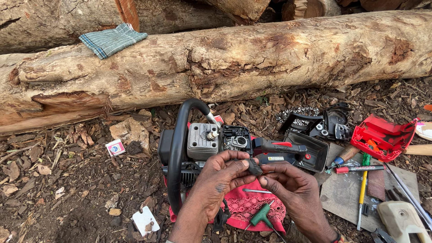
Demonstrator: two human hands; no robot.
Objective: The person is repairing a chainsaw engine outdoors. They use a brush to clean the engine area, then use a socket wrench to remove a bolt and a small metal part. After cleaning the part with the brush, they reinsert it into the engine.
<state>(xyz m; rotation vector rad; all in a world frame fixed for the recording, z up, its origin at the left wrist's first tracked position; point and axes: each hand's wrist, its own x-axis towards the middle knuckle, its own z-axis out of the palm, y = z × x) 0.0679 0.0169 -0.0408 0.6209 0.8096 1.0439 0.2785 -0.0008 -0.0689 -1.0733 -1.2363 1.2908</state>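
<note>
Log (234, 58): bark-stripped trunk lying across the upper frame, a folded checked cloth (112, 40) resting on it at upper left.
Chainsaw body (211, 144): stripped of covers, at centre on bark-littered ground, black loop handle to its left, cylinder fins and spark plug exposed, a red cloth (252, 204) under it.
Red cover (382, 135): open side up, at right edge, beside black housing parts (328, 123) and a loose chain.
Left hand (220, 180): lower centre, fingers curled narrow, thumb and fingertips pinching the small black part (254, 167).
Right hand (292, 189): lower centre-right, fingers bent close, fingertips gripping the same part from the right.
Small black part: held between both hands, just in front of the saw body, above the red cloth.
Green T-handle wrench (263, 217): lying on the cloth below the hands.
</note>
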